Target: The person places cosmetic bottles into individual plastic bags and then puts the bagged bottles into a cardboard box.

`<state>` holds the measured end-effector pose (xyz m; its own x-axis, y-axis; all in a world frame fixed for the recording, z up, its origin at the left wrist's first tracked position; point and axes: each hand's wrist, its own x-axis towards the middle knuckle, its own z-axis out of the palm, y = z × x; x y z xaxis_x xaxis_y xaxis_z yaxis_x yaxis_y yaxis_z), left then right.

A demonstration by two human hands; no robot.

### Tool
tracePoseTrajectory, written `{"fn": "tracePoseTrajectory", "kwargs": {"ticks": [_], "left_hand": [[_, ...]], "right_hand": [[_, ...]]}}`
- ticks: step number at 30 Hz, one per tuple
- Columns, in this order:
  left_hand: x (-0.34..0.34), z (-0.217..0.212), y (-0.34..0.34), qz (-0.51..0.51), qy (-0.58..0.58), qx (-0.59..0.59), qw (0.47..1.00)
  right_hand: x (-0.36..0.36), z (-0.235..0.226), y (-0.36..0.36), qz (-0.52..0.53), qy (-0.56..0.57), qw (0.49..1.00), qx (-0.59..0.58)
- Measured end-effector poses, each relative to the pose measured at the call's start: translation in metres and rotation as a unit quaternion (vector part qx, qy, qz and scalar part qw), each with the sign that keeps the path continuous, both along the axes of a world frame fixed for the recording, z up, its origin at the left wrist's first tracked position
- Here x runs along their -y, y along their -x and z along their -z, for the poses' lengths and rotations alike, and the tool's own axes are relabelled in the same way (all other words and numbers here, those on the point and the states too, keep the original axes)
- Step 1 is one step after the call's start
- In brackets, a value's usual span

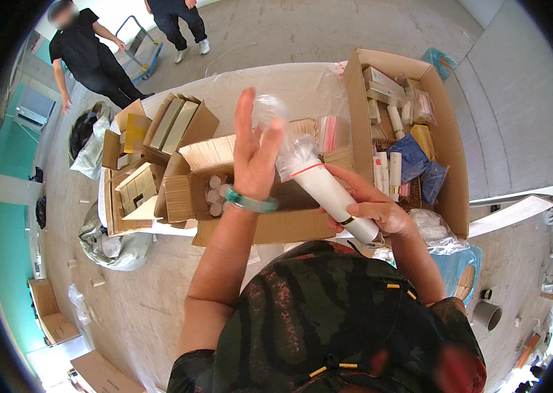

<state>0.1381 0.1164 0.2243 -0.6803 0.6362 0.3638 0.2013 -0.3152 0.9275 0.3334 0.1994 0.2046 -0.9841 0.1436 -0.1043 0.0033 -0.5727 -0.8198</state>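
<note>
My right hand (381,208) is closed around the lower part of a white cylindrical tube (325,190) with a dark and gold band near its near end. A clear plastic bag (297,152) with a red line along its edge covers the tube's upper end. Raised beside it is my left hand (255,154), with a green bangle at the wrist. Its fingers are stretched and apart, and the bag's crumpled top lies against them. Below both hands stands an open cardboard box (263,226) with several white round-ended tubes (215,196) at its left.
At right, a large carton (443,203) holds tubes, small boxes and blue packets (414,157). Smaller cartons (178,128) stand at left on the plastic-covered table (224,88). Flat bags (333,134) lie behind the middle box. Two people stand beyond, near a trolley (149,62).
</note>
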Motion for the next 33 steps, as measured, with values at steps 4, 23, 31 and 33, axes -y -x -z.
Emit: {"fn": "tracePoseTrajectory", "kwargs": {"ticks": [4,23,31,33], "left_hand": [[-0.002,0.033,-0.015,0.040,-0.060,0.261,0.963],[0.008,0.053,-0.037,0.015,0.114,-0.123,0.986],[0.005,0.062,-0.038,0.163,0.102,0.138,0.972],[0.011,0.067,-0.037,0.241,0.131,0.123,0.954]], "right_hand": [[0.009,0.006,0.008,0.041,-0.027,0.998,0.024],[-0.003,0.033,0.024,0.227,-0.167,0.955,0.098],[0.003,0.035,0.026,0.254,-0.021,0.963,0.093],[0.000,0.040,0.024,0.262,0.014,0.961,0.089]]}}
